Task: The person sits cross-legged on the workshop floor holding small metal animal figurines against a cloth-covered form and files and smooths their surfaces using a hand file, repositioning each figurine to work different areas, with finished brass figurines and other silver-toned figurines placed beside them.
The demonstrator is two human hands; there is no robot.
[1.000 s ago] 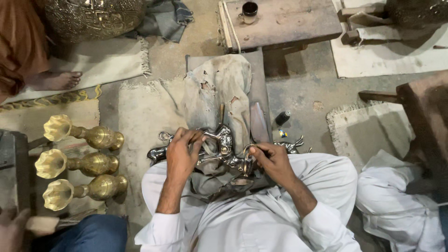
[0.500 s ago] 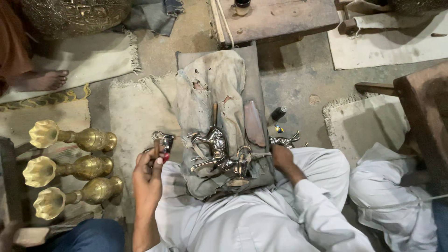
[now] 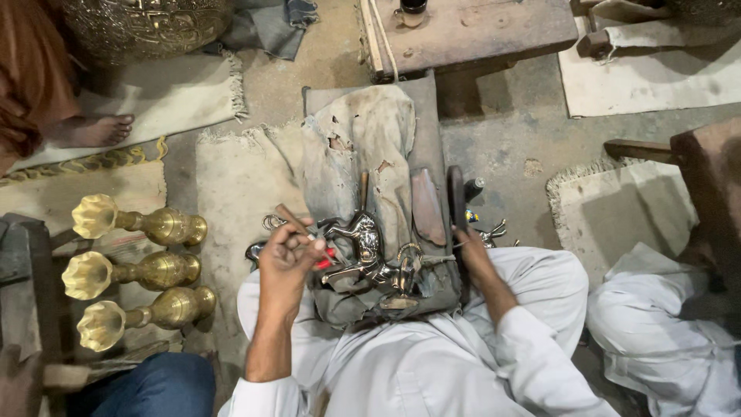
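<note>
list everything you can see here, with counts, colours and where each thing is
brass vases: three, gold, lying side by side at left
horse figure: one, silver, on the lap cloth
lap cloth: one, worn beige-grey, centre
wooden block: one, brown, top centre
engraved brass vessel: one, gold, top left
mats: several, pale, on the floor
bare foot: one, another person's, upper left
tool: one, wooden handle with red part, in left hand
left hand: holding the tool
right hand: resting at the cloth's right edge

Dusty concrete floor [image 3: 509,139] carries pale fringed mats [image 3: 231,185]; three brass vases [image 3: 139,270] lie at nine o'clock, a wooden board [image 3: 478,31] at twelve.
</note>
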